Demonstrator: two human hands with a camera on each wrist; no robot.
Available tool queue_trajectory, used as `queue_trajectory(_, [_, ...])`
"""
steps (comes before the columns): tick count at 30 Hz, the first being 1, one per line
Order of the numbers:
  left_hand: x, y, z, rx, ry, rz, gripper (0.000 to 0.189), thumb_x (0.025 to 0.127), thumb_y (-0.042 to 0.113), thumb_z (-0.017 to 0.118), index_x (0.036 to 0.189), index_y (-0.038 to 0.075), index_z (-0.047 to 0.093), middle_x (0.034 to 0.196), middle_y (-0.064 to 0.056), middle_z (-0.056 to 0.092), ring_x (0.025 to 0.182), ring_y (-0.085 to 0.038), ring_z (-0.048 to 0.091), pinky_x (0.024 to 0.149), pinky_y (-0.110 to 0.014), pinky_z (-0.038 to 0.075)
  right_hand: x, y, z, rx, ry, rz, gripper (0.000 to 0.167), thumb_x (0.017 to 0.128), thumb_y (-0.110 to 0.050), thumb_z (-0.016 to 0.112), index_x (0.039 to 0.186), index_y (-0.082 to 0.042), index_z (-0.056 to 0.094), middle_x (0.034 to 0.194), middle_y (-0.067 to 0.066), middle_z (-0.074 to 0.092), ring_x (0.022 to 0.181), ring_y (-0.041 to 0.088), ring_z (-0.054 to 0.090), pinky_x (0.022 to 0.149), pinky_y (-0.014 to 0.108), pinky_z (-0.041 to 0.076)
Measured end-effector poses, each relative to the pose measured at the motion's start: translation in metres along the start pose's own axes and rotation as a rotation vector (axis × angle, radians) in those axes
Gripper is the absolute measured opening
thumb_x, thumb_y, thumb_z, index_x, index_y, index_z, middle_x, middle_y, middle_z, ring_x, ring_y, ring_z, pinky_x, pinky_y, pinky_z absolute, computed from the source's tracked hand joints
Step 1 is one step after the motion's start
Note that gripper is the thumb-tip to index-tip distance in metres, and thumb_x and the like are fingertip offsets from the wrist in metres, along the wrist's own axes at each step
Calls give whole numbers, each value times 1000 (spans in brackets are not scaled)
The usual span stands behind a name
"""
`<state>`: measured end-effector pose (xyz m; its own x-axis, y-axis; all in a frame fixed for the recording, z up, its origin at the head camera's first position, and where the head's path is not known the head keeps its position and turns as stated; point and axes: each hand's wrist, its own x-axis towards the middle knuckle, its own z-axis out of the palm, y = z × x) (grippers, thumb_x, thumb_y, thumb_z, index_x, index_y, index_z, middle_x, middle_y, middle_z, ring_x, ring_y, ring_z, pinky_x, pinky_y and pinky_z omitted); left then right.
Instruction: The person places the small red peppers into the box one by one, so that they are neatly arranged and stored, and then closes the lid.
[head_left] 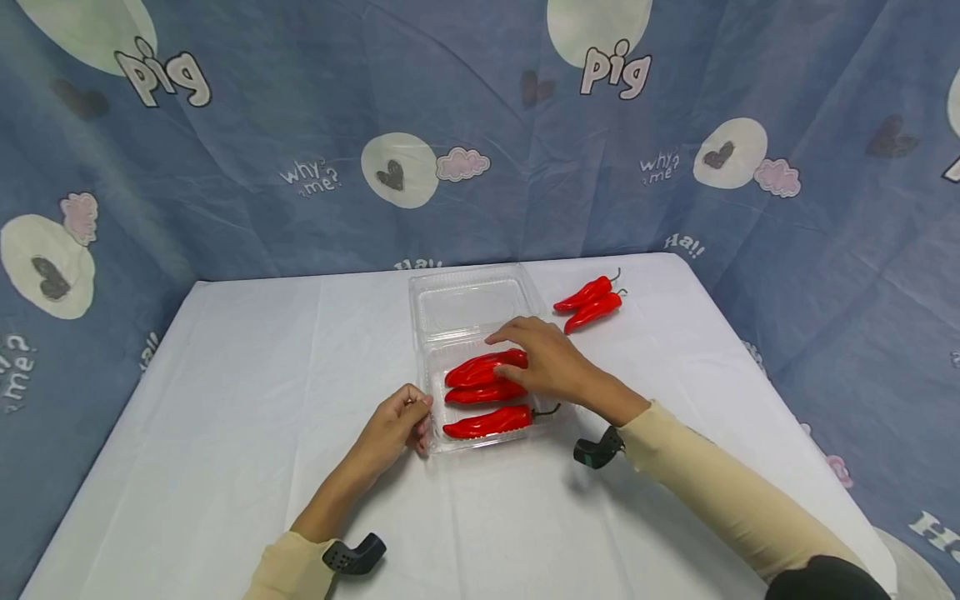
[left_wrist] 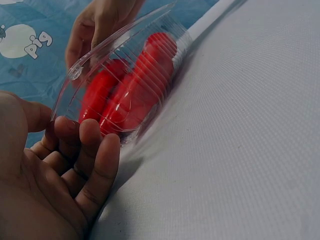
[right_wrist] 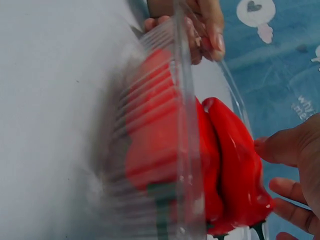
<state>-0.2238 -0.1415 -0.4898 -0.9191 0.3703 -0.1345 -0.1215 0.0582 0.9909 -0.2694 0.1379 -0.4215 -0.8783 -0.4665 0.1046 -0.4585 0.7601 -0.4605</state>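
Note:
A clear plastic clamshell container [head_left: 480, 444] lies on the table with its lid [head_left: 474, 305] folded back. Several glossy red peppers [head_left: 489, 422] lie side by side in its base, one green stem reaching over the right wall. My left hand [head_left: 397, 425] pinches the left rim of the container between thumb and curled fingers. Over the upper peppers is my right hand [head_left: 546, 358]. Its thumb touches the uppermost pepper [right_wrist: 235, 155], while the other fingers are spread apart beside it in the right wrist view.
Two more red peppers [head_left: 594, 312] lie together on the table, right of the lid. A white cloth [head_left: 225, 400] covers the table. Behind it and at both sides hangs a blue printed curtain [head_left: 480, 100]. Black wrist cameras [head_left: 354, 553] sit below both hands.

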Motion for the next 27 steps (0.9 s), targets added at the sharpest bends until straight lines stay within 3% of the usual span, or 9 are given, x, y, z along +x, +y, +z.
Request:
queue_trajectory(6, [0, -1, -1, 1, 0, 0, 21, 107, 15, 50, 94, -1, 45, 73, -7, 49, 60, -16, 54, 54, -30, 55, -3, 7, -8, 53, 11, 35, 47, 88, -28, 79, 133, -25, 64, 133, -3, 59, 125, 19, 52, 104, 50, 47])
queue_trajectory(15, [1, 1, -2, 9, -5, 11, 21, 107, 15, 49, 94, -1, 45, 73, -7, 49, 59, -16, 53, 54, -29, 55, -6, 27, -26, 75, 82, 51, 45, 89, -25, 78, 132, -21, 65, 131, 0, 61, 124, 23, 54, 106, 50, 47])
queue_trajectory(27, [0, 1, -3, 1, -10, 4, 24, 107, 19, 50, 95, -1, 45, 73, -7, 49, 60, -16, 54, 55, -30, 56, -7, 68, -47, 93, 187, 81, 42, 89, -15, 78, 129, -10, 67, 126, 11, 65, 117, 30, 60, 102, 50, 49])
